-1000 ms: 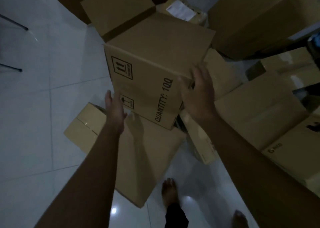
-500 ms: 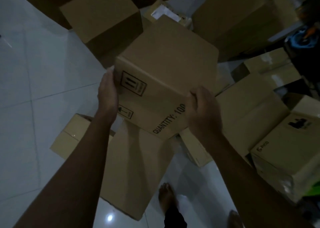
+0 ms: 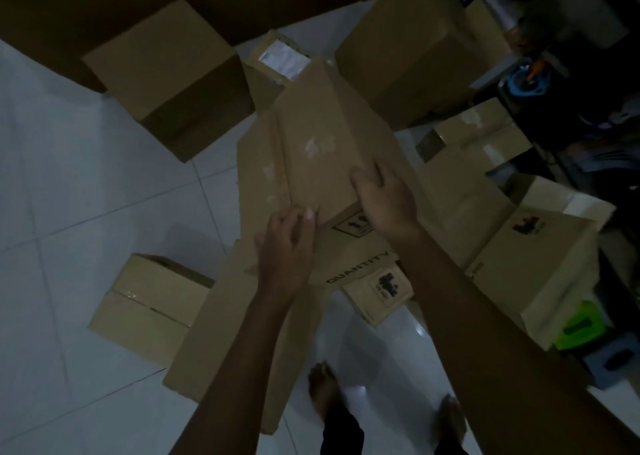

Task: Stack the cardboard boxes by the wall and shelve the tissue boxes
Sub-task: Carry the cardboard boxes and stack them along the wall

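Both hands hold the cardboard box (image 3: 322, 149) above the floor (image 3: 86, 191). The left hand (image 3: 285, 246) has its grip clamped on the near edge. The right hand (image 3: 386, 198) lies on top, grip apart.

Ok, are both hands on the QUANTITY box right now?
Yes: the left hand grips the near edge of the QUANTITY box, and the right hand lies on its upper face beside it.

Bare forearms, feet; seemingly black trousers (image 3: 341, 434)
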The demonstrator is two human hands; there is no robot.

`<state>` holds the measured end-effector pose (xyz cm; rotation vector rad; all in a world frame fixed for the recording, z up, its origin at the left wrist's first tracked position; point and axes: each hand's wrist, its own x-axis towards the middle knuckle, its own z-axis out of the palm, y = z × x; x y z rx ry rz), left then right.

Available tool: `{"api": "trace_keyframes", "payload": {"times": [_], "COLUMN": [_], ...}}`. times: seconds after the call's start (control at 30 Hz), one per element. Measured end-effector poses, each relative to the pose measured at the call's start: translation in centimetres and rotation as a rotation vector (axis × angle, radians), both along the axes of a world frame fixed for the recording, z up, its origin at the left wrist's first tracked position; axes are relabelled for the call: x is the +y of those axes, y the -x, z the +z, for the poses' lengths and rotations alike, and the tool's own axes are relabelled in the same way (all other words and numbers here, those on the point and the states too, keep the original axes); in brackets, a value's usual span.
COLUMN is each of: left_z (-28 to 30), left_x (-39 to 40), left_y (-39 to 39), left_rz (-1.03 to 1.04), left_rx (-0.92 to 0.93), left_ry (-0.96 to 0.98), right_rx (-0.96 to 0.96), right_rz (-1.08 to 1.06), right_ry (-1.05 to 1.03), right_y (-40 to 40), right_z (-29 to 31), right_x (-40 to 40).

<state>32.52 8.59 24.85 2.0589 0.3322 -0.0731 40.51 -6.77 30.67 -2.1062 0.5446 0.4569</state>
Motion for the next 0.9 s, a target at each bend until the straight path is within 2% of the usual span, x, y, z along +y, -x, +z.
{"api": "trace_keyframes", "payload": {"times": [0.1, 0.2, 0.27, 0.33, 0.37, 0.47, 0.6, 0.9], "left_z": [-1.8, -3.5, -4.2, -4.7, -5.1, -4.8, -1.0, 13.8], "left_x": [1.8, 3.7, 4.2, 3.8, 3.6, 2.3, -0.1, -8.0], "left_y": [0.4, 0.1, 0.4, 1.0, 1.3, 2.6, 4.3, 11.8], "left_rz": [0.127, 0.342, 0.395, 0.293, 0.239, 0.228, 0.270, 0.093], "left_rx": [0.120, 0.402, 0.648, 0.827, 0.857, 0.704, 0.528, 0.357], "left_ry": [0.068, -0.004, 0.150, 0.398, 0.458, 0.523, 0.686, 0.420], "right_rx": [-0.046, -0.107, -0.127, -0.142, -0.141, -0.120, -0.094, -0.032], "right_rz": [0.040, 0.050, -0.025, -0.070, -0.084, -0.155, -0.256, -0.475], "right_ry": [-0.028, -0.042, -0.077, -0.118, -0.136, -0.183, -0.229, -0.285], "right_y": [2.8, 5.6, 7.1, 8.2, 8.5, 9.2, 11.3, 24.7], "right_z": [-0.6, -1.9, -2.4, -2.4, -2.4, -1.3, 1.9, 12.3], "right_x": [-2.3, -4.7, -6.2, -7.6, -8.3, -10.5, -13.2, -21.6]}}
